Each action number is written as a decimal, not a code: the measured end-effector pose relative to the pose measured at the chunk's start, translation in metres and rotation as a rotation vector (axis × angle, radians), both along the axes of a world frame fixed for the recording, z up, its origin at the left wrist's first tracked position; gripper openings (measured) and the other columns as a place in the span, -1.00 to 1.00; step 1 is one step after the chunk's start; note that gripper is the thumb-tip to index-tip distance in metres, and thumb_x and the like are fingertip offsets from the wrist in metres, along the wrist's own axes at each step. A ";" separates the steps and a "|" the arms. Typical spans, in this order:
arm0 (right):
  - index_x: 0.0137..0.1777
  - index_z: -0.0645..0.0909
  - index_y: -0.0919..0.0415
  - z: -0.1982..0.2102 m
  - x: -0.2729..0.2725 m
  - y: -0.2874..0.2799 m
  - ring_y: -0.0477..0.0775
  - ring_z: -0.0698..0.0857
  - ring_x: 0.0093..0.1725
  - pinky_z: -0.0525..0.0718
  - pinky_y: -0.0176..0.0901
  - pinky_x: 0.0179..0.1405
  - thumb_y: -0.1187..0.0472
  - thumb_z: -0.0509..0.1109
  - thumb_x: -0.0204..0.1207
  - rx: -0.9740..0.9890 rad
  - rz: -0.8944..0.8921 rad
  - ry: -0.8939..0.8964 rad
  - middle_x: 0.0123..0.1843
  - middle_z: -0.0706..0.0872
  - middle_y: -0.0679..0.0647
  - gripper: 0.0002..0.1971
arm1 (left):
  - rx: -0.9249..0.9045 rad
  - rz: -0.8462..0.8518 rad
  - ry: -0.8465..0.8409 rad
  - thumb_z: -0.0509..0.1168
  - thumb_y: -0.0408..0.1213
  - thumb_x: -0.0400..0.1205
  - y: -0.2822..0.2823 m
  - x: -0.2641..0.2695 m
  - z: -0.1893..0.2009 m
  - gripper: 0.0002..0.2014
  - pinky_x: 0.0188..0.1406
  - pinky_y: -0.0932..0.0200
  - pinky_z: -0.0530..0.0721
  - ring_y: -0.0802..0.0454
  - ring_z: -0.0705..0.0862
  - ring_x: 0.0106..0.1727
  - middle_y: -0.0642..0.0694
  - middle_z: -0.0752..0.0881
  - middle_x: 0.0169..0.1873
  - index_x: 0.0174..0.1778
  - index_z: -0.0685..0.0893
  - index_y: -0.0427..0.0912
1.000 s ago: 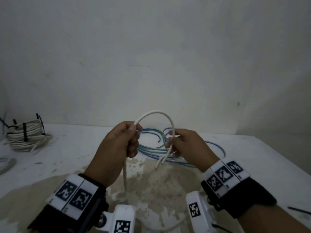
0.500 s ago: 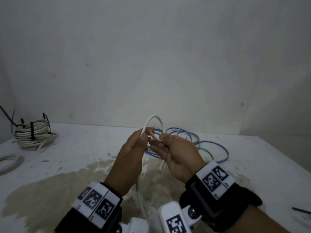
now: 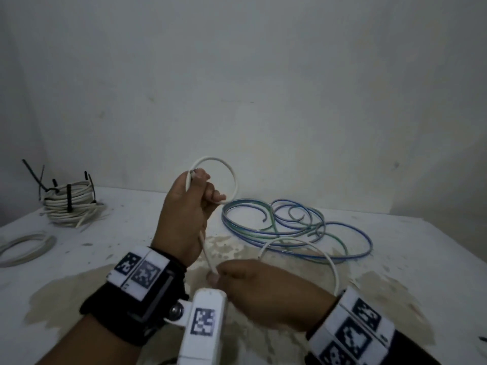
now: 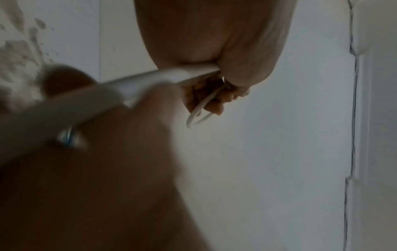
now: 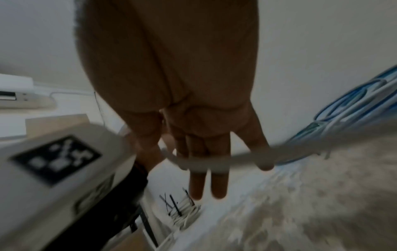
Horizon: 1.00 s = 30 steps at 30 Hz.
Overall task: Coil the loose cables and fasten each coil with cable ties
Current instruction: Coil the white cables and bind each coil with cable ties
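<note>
Dropping toward the lower centre of the frame, the right hand (image 3: 263,293) now pinches the white cable (image 3: 216,164) lower down, while the left hand (image 3: 184,217) grips the first small loop at centre, so coiling has begun.

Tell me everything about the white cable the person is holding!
The white cable is thin, round and smooth, like plastic-coated wire. The left hand holds it up above the table, fingers curled round it, with one small loop standing above the fist and a cut end poking out by the thumb. From there it runs down to the right hand, which pinches it lower and nearer the person. Past that hand it arcs over the table, in front of the blue and green cables.
</note>
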State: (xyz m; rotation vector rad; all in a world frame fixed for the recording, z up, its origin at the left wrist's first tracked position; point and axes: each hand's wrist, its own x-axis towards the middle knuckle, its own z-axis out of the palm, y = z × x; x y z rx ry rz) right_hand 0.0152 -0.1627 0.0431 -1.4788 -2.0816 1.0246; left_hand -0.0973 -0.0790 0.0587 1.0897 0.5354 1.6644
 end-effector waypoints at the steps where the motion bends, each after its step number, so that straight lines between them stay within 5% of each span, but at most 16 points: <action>1: -0.05 0.62 0.17 -0.003 -0.002 -0.001 0.17 0.69 -0.05 0.60 0.00 0.09 -0.07 0.16 0.67 -0.022 0.035 0.008 -0.11 0.72 0.12 -0.66 | -0.018 -0.010 -0.018 0.05 -0.29 0.77 0.002 -0.002 0.002 -0.75 -0.06 0.09 0.62 0.11 0.49 -0.46 0.03 0.44 -0.57 -0.22 0.47 -0.18; 4: -0.03 0.62 0.12 -0.009 -0.002 0.000 0.01 0.71 -0.37 0.72 -0.13 -0.18 0.04 0.20 0.68 -0.005 0.010 0.182 -0.42 0.70 -0.07 -0.77 | -0.066 -0.076 -0.055 0.01 -0.20 0.78 0.003 -0.007 0.003 -0.70 -0.23 0.17 0.51 0.09 0.36 -0.48 0.01 0.35 -0.55 -0.22 0.47 -0.20; 6: 0.11 0.61 -0.02 -0.013 0.002 0.001 -0.22 0.56 -0.51 0.51 -0.44 -0.45 0.04 0.19 0.68 0.151 -0.058 0.164 -0.53 0.60 -0.26 -0.82 | -0.127 -0.190 -0.110 -0.03 -0.08 0.77 0.003 -0.012 0.001 -0.62 -0.29 0.20 0.39 0.07 0.34 -0.47 -0.03 0.36 -0.53 -0.22 0.50 -0.22; 8: 0.17 0.63 -0.07 -0.017 0.009 0.004 -0.24 0.59 -0.34 0.45 -0.48 -0.37 0.03 0.20 0.67 0.364 -0.092 0.089 -0.37 0.64 -0.33 -0.79 | -0.194 -0.276 -0.115 -0.03 -0.03 0.76 0.004 -0.015 -0.003 -0.59 -0.33 0.20 0.31 0.07 0.34 -0.46 -0.04 0.38 -0.49 -0.23 0.53 -0.21; 11: 0.21 0.69 -0.04 -0.024 0.025 0.011 -0.22 0.64 -0.07 0.50 -0.41 -0.11 0.06 0.24 0.66 0.453 -0.095 -0.009 -0.09 0.74 -0.18 -0.76 | -0.285 -0.370 -0.075 0.02 -0.09 0.75 0.004 -0.015 -0.012 -0.66 -0.31 0.21 0.33 0.08 0.38 -0.46 -0.03 0.42 -0.45 -0.25 0.52 -0.16; 14: 0.17 0.72 0.04 -0.030 0.041 0.018 -0.12 0.61 -0.16 0.48 -0.28 -0.15 0.08 0.28 0.64 0.450 -0.093 -0.125 -0.18 0.72 -0.01 -0.77 | -0.328 -0.464 -0.124 0.03 -0.20 0.75 0.003 -0.012 -0.020 -0.74 -0.22 0.17 0.50 0.08 0.47 -0.44 -0.02 0.48 -0.43 -0.19 0.50 -0.18; 16: 0.15 0.72 0.07 -0.034 0.047 0.018 -0.15 0.56 -0.22 0.42 -0.36 -0.23 0.08 0.28 0.64 0.466 -0.073 -0.171 -0.26 0.66 -0.01 -0.77 | -0.348 -0.500 -0.156 0.03 -0.24 0.73 0.001 -0.008 -0.023 -0.77 -0.37 0.22 0.57 0.11 0.45 -0.49 0.01 0.45 -0.46 -0.15 0.53 -0.20; 21: -0.14 0.66 0.12 -0.040 0.049 0.019 -0.21 0.45 -0.36 0.34 -0.38 -0.36 0.04 0.25 0.61 0.654 -0.064 -0.137 -0.44 0.39 -0.16 -0.77 | -0.354 -0.466 -0.121 0.02 -0.14 0.75 -0.004 -0.003 -0.024 -0.70 -0.50 0.26 0.42 0.12 0.37 -0.52 0.00 0.38 -0.49 -0.23 0.48 -0.17; 25: -0.09 0.71 0.11 -0.040 0.047 0.018 -0.15 0.48 -0.33 0.44 -0.26 -0.32 0.04 0.25 0.56 0.761 -0.106 -0.073 -0.41 0.42 -0.17 -0.76 | -0.380 -0.296 0.043 0.05 -0.15 0.73 -0.004 0.001 -0.027 -0.68 -0.55 0.23 0.24 0.07 0.22 -0.50 -0.01 0.32 -0.54 -0.37 0.35 -0.10; 30: -0.14 0.69 0.09 -0.043 0.042 0.019 -0.23 0.33 -0.33 0.28 -0.47 -0.38 0.06 0.31 0.55 0.819 -0.093 -0.154 -0.40 0.32 -0.22 -0.83 | -0.447 -0.326 -0.050 0.02 -0.13 0.75 -0.004 -0.001 -0.027 -0.64 -0.50 0.23 0.25 0.09 0.25 -0.53 -0.02 0.30 -0.53 -0.36 0.38 -0.14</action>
